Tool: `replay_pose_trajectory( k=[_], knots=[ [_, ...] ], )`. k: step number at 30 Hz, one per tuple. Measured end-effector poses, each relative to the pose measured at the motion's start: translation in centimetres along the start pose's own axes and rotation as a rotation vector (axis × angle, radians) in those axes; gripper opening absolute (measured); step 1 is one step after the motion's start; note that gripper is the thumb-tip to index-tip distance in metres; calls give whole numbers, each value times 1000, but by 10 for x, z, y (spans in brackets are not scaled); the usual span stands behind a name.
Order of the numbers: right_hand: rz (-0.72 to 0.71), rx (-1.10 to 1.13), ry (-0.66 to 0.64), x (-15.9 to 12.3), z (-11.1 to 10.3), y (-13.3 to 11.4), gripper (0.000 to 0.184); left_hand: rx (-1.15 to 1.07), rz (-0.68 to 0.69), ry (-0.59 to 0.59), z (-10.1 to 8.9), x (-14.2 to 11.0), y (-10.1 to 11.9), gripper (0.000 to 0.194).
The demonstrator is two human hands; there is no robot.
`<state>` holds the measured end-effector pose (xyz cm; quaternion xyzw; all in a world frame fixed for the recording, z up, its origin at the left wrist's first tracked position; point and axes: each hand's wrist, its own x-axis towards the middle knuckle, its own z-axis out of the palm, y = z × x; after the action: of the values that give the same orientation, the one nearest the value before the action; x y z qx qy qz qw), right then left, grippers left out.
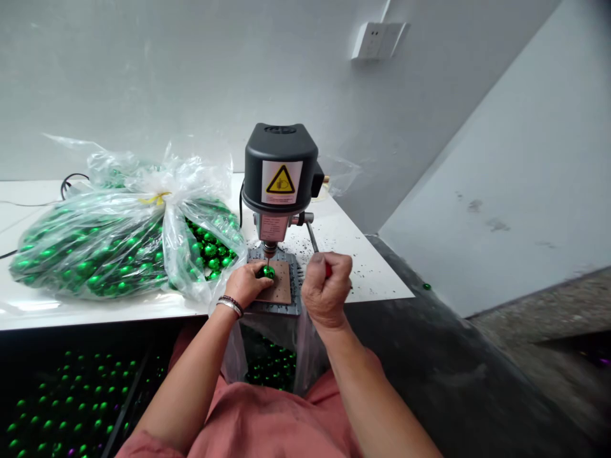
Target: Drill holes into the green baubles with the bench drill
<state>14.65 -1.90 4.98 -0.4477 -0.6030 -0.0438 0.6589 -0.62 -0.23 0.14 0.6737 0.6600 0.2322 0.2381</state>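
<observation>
1. A white, smooth-topped desk [382, 280] is set against a pale grey wall [167, 76]; its front right corner is left jutting over a dark grey floor [429, 369].
2. Near the desk's right edge a black-hooded bench drill press [281, 143] is placed, its front marked with a yellow triangular warning label [281, 180].
3. On the drill's grey metal base [295, 289], at the desk's front edge, a flat brown square board [282, 286] is laid.
4. A shiny green round ball [268, 272] is held on the board, under the thin drill bit, between the thumb and fingers of the left hand [248, 280].
5. The red-gripped metal lever [312, 237] on the drill's right side is gripped in the closed right hand [328, 286].
6. Small dark shavings [360, 259] are scattered over the desk between the drill and the right edge.
7. The desk's left part is covered by a large clear plastic bag [95, 235] filled with shiny green balls and tied with a yellow strip [156, 198].
8. Below the front edge, at the left, more green balls [67, 407] are seen in shadow.
9. A white socket plate [379, 41] is fixed high on the wall; a lone green ball [426, 286] is seen on the floor, beyond the right corner.
</observation>
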Motion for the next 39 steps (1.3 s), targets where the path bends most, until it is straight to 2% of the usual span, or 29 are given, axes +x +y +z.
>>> replay_pose_trajectory(
  k=[3,7,11,16,18,20,23,26,28,30,31,33,36,39],
  knots=[
    [4,18,39,11,2,-6,6,-23,17,15,2,0,-1,37],
    [18,-19,93,55,6,-25,18,-48,13,54,1,-2,1,37],
    [45,-48,62,86,13,-31,24,-60,-47,53,-9,-24,10,34],
    [63,-31,72,87,17,-27,23,-236,29,-180,-20,-64,9,34],
    [61,-15,77,85,17,-26,23,-335,33,-221,-18,-73,4,39],
    [49,0,79,85,18,-26,23,-499,-47,-178,-13,-78,0,42],
    [41,5,81,85,18,-25,24,-973,-343,-88,-5,-79,1,49],
    [37,-10,77,84,18,-24,24,-1445,-645,-148,-3,-82,8,48],
    [23,-11,78,82,18,-24,24,-1580,-670,-193,-5,-86,13,36],
    [15,-7,81,81,18,-24,25,-1591,-598,-176,-8,-92,16,14],
    [15,-7,81,80,17,-24,25,-1558,-550,-155,-8,-94,17,9],
    [19,-11,79,79,17,-24,25,-1401,-457,-104,-8,-99,17,28],
    [11,-13,83,78,16,-24,24,-1033,-280,-43,-4,-99,15,53],
    [5,4,75,78,15,-25,22,-808,-168,29,1,-94,11,68]
  ],
)
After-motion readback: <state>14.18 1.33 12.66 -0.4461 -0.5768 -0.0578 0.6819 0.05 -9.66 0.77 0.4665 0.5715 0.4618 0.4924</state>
